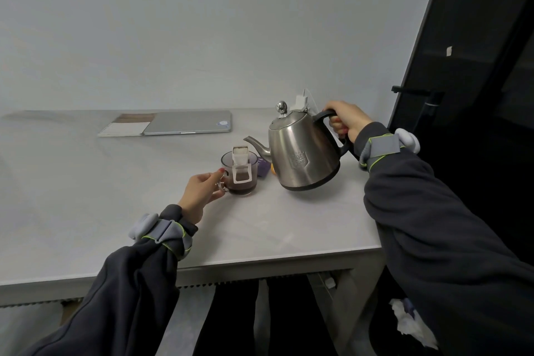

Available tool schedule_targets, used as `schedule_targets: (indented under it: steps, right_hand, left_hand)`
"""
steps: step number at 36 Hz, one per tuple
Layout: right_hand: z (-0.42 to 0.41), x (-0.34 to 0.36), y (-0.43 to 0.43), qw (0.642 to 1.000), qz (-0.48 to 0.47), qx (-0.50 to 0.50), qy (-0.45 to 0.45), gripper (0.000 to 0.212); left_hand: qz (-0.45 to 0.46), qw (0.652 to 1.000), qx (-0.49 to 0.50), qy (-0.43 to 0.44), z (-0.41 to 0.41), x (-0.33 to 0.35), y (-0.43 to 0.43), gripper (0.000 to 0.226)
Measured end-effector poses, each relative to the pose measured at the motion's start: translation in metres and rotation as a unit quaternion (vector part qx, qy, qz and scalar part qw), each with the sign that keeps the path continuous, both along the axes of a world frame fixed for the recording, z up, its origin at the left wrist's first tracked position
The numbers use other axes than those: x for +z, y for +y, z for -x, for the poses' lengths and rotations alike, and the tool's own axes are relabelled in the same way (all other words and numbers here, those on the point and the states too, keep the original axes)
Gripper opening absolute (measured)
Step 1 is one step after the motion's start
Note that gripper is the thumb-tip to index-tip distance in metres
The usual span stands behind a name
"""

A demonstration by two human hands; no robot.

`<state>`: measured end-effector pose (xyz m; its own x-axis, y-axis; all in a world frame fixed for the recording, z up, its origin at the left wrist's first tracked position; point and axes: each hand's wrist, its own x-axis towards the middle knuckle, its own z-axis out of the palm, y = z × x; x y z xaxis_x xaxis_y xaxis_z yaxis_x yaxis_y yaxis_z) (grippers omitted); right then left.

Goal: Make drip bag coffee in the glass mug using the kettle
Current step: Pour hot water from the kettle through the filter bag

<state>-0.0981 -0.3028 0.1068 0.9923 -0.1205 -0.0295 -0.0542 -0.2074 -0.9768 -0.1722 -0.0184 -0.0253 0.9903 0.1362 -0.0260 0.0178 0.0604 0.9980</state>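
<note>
Steel catches the light on the kettle; my right hand has its fingers clenched round the black handle, holding the body tilted above the pale tabletop, its spout aimed left and ending just beside the top of the drip bag; I cannot tell whether water is running. That bag hangs by its paper tabs over the rim of the glass mug, which stands on the tabletop with dark coffee pooled in its lower part. My left hand is at the mug's near-left side, fingers pinched on the clear handle. A purple packet lies just behind the mug, partly hidden by the kettle, with something orange beside it that I cannot identify. Well apart, near the wall, a closed laptop lies with a notebook touching its left edge.
</note>
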Motion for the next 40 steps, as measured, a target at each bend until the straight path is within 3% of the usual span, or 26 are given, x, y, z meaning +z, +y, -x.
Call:
schedule_targets:
  steps: [11,24,40]
  right_hand:
    - [0.002,-0.003,-0.001,1.0,-0.013,-0.001,-0.002,0.034]
    - [0.006,0.009,0.002,1.0,-0.019,-0.001,-0.011,0.033]
    - [0.012,0.017,0.003,0.999,-0.034,0.004,-0.024,0.035]
  left_hand:
    - [-0.024,0.999,0.031,0.0,-0.013,-0.001,0.003,0.026]
    - [-0.02,0.999,-0.027,0.026,-0.023,0.026,0.016,0.027]
    - [-0.013,0.999,-0.014,0.035,-0.024,0.041,0.023,0.026]
